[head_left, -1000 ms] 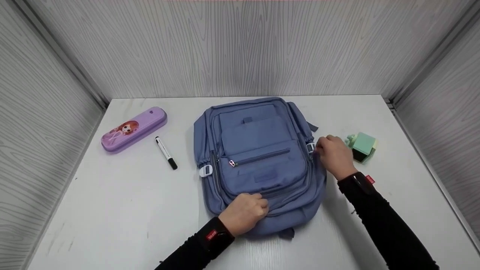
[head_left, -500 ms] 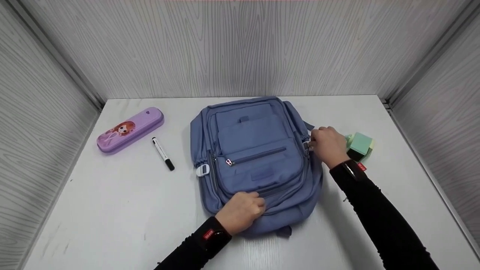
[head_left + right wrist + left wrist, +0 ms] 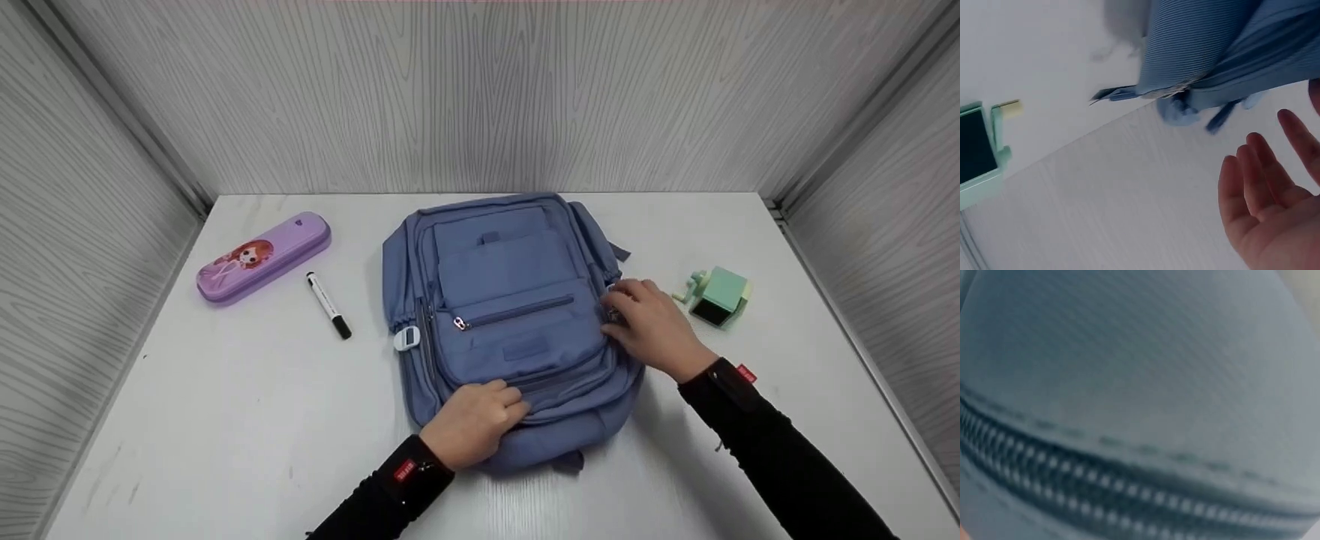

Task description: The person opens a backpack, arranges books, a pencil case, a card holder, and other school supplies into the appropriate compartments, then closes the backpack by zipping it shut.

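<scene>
A blue backpack (image 3: 517, 262) lies on its back on the white table, front pocket up. My left hand (image 3: 476, 424) grips the fabric at its lower front, fingers curled. The left wrist view shows backpack cloth and a zipper (image 3: 1100, 489) very close. At the backpack's right side, beside the side buckle, is my right hand (image 3: 651, 326); in the head view its thumb and fingers stand apart around a small dark zipper pull (image 3: 613, 313). In the right wrist view the right hand's fingers (image 3: 1264, 185) are loosely bent and spread, not closed on anything visible.
A purple pencil case (image 3: 264, 259) and a white marker with black cap (image 3: 328, 305) lie on the left. A mint-green box-shaped item (image 3: 720, 295) with a small crank stands right of the backpack. Grey wood-grain panels (image 3: 480, 97) enclose the table.
The right hand has left the white side buckle, moving down and inward to the zipper edge, its thumb and fingers now apart. The left hand keeps its hold, nearly still.
</scene>
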`<state>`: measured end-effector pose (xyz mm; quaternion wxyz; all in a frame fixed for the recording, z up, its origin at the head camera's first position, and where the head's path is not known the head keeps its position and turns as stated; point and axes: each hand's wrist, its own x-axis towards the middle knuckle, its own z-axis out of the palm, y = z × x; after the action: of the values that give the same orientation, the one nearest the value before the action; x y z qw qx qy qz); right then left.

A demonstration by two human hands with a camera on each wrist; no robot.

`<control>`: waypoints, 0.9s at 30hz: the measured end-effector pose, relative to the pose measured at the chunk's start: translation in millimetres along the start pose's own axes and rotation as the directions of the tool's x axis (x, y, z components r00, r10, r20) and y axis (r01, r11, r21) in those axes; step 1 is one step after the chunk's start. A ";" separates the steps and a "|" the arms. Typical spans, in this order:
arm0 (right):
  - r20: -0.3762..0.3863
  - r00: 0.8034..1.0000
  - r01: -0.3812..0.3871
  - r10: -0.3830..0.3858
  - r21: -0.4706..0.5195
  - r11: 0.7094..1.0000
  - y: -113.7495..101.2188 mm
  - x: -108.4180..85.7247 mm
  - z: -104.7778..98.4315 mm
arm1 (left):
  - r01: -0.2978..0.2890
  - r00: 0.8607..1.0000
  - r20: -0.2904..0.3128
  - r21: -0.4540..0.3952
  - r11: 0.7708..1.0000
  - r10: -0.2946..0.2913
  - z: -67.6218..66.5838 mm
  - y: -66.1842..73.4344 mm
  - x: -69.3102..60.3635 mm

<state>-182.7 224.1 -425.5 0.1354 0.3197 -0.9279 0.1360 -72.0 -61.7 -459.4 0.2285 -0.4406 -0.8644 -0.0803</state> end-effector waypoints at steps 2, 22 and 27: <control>0.034 0.995 0.090 -0.092 0.046 0.995 -12.6 -4.6 -2.1 | 0.017 1.000 0.004 0.001 1.000 -0.017 -3.3 -0.7 -1.0; -0.052 0.932 0.349 -0.358 -0.139 0.927 -51.1 -15.0 21.4 | 0.309 0.944 -0.117 -0.003 0.951 -0.308 -32.0 -44.6 -50.8; -0.113 0.916 0.368 -0.385 -0.149 0.918 -49.9 -15.1 26.3 | 0.376 0.923 -0.092 -0.005 0.927 -0.374 -30.3 -54.2 -64.2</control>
<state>-144.1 185.7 -446.7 0.2437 0.4731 -0.8436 0.0714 -72.8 -151.0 -459.2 0.2508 -0.2616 -0.9219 -0.1370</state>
